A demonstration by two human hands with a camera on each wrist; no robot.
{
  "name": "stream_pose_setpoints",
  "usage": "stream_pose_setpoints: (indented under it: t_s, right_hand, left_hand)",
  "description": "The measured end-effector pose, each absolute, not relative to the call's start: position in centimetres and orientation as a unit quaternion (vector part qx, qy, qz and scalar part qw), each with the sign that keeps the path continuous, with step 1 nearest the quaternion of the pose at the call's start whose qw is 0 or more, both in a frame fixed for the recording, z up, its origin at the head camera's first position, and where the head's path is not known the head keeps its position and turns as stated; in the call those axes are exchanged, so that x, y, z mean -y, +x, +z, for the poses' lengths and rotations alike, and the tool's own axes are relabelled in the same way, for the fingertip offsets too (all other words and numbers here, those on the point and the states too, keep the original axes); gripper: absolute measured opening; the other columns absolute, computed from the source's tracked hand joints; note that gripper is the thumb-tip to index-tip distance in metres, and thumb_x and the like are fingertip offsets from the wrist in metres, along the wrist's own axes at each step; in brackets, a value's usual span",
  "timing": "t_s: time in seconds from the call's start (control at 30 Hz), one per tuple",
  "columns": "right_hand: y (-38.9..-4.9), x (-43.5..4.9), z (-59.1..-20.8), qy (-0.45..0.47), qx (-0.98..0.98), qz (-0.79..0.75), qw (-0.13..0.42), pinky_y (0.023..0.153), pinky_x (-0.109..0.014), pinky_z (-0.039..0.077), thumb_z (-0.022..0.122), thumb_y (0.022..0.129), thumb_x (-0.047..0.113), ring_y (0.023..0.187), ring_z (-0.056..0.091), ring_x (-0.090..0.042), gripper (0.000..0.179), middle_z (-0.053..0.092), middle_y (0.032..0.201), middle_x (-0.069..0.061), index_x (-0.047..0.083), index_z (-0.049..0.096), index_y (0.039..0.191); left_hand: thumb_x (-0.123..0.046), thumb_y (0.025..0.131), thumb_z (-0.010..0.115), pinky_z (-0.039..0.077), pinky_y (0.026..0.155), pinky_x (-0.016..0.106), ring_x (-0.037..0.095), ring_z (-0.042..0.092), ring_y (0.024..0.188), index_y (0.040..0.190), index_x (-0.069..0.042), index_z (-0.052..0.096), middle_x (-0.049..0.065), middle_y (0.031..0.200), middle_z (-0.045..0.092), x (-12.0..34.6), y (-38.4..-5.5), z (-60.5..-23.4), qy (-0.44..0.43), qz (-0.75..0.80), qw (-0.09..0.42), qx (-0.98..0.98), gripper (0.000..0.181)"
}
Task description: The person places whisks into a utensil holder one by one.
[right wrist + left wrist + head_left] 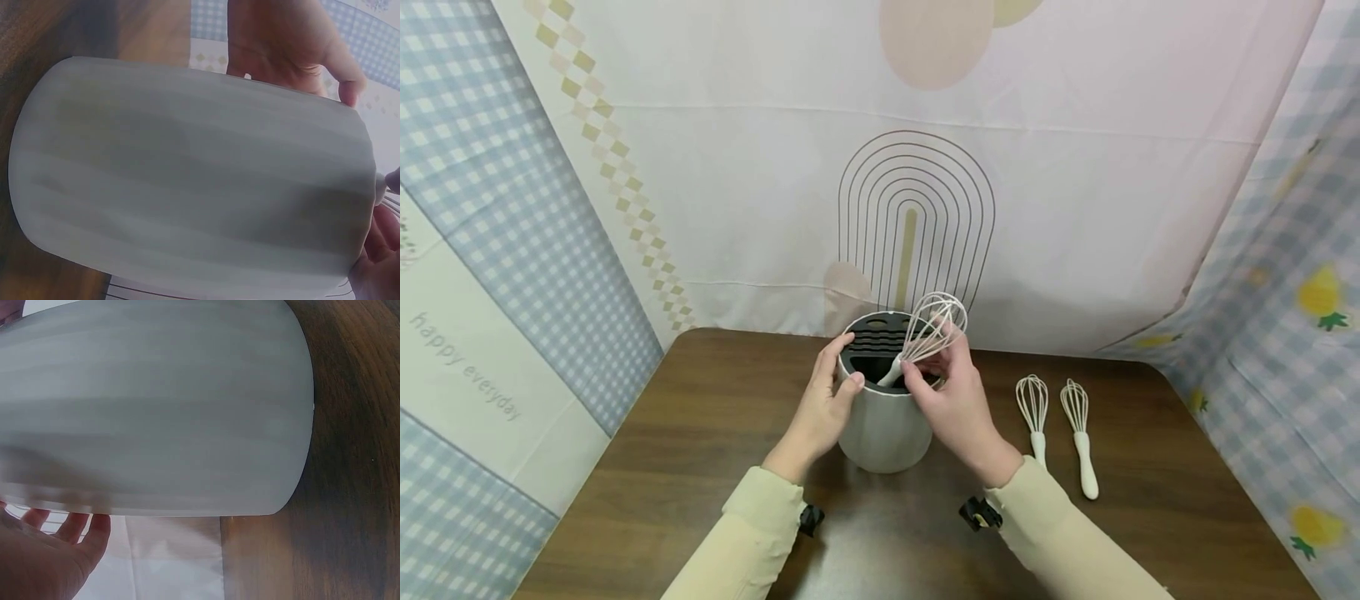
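The bench (722,417) carries everything, and the pale grey utensil holder (883,437) stands upright towards its far edge, about midway between the left and right edges, probably because there both arms reach it equally well. The left hand (820,407) grips the holder's left side at the rim, thumb in front and fingers round the side, presumably to keep it from tipping or sliding. The right hand (957,404) pinches a whisk (901,358) near where wires meet handle, a grip that seems to leave the handle's lower end unobstructed. Two more whisks, one (1037,429) beside the other (1081,435), lie nearer the right edge with wires towards the far edge; that layout appears to keep them apart and easy to pick up.

The pinched whisk is tilted, its handle end down in the front opening of the holder's black insert (880,342) and its wires leaning towards the far right corner. It is off-white, with a rounded balloon of thin loops and a smooth, slim handle.
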State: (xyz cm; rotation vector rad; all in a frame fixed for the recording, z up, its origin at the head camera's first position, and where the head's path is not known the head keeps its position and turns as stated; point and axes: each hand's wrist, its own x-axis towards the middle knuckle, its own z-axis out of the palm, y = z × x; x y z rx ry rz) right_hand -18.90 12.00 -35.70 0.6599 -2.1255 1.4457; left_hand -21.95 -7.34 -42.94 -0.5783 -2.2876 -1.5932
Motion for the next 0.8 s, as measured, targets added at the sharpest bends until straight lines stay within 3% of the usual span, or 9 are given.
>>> stream_pose_setpoints:
  t_s: [0.2,0.43,0.67,0.8]
  right_hand:
    - [-19.5,-12.3,-37.0,0.247,0.797,0.497,0.239,0.072,-0.036,0.054,0.07,0.086,0.005,0.088,0.065,-0.017,0.069,0.067,0.105,-0.006,0.01,0.032,0.143]
    - [-19.3,-12.2,-37.2,0.252,0.817,0.462,0.236,0.056,-0.026,0.052,0.071,0.085,0.009,0.089,0.066,-0.019,0.073,0.067,0.11,-0.007,0.01,0.031,0.145]
    - [-19.2,-12.2,-37.2,0.259,0.832,0.424,0.245,0.06,-0.025,0.052,0.073,0.083,0.013,0.088,0.064,-0.016,0.08,0.066,0.11,-0.002,0.017,0.028,0.149]
    - [-19.2,-12.2,-37.3,0.263,0.835,0.414,0.251,0.071,-0.031,0.052,0.076,0.081,0.017,0.09,0.063,-0.015,0.083,0.066,0.108,-0.002,0.017,0.028,0.149]
  left_hand:
    - [-0.034,0.097,0.048,0.037,0.1,0.05,0.027,0.041,0.125,0.15,-0.027,0.031,0.0,0.151,0.03,7.4,-21.8,-42.8,-0.197,-0.555,0.139,0.796,0.056]
    - [-0.031,0.099,0.044,0.035,0.101,0.052,0.028,0.039,0.128,0.15,-0.027,0.031,0.001,0.151,0.029,7.4,-21.6,-42.7,-0.204,-0.555,0.139,0.795,0.052]
    - [-0.029,0.099,0.045,0.038,0.097,0.048,0.027,0.044,0.117,0.149,-0.028,0.032,0.001,0.148,0.032,7.3,-21.8,-42.8,-0.201,-0.556,0.146,0.794,0.052]
    - [-0.028,0.098,0.046,0.039,0.094,0.047,0.028,0.045,0.113,0.15,-0.026,0.032,0.003,0.146,0.033,7.3,-21.9,-42.8,-0.2,-0.558,0.144,0.793,0.053]
